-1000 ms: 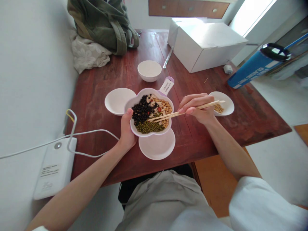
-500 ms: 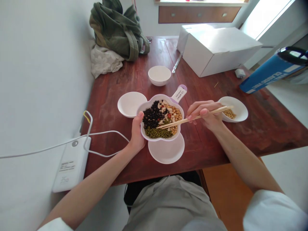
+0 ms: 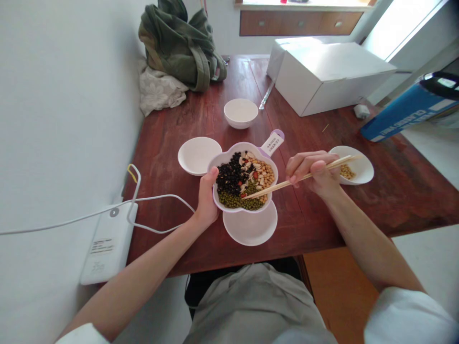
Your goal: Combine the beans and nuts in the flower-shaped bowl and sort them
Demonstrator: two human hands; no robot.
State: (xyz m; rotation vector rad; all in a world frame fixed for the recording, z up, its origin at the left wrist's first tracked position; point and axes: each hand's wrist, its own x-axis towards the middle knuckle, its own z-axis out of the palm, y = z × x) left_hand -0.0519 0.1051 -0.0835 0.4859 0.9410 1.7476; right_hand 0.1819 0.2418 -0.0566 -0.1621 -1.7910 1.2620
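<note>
My left hand (image 3: pixel 208 198) grips the left rim of a flower-shaped bowl (image 3: pixel 271 144) with a labelled handle. Black beans (image 3: pixel 229 174), green beans (image 3: pixel 232 199), yellow beans and peanuts (image 3: pixel 263 174) lie inside it. My right hand (image 3: pixel 315 171) holds a pair of chopsticks (image 3: pixel 279 185), their tips at the green beans. Behind that hand a white bowl (image 3: pixel 364 167) holds some yellow beans. Three white bowls surround the flower-shaped one: one at the left (image 3: pixel 197 155), one behind (image 3: pixel 241 113), one in front (image 3: pixel 251 227), partly covered by it.
A white box (image 3: pixel 330 76) and a blue bottle (image 3: pixel 401 110) are at the back right. At the back left sits a green bag (image 3: pixel 179 45) on a patterned cloth. A white power bank (image 3: pixel 109 243) with a cable lies by the left wall.
The chopstick tips have moved slightly right and down over the green beans. Everything in view has shifted a little to the right; my left hand keeps its hold on the bowl.
</note>
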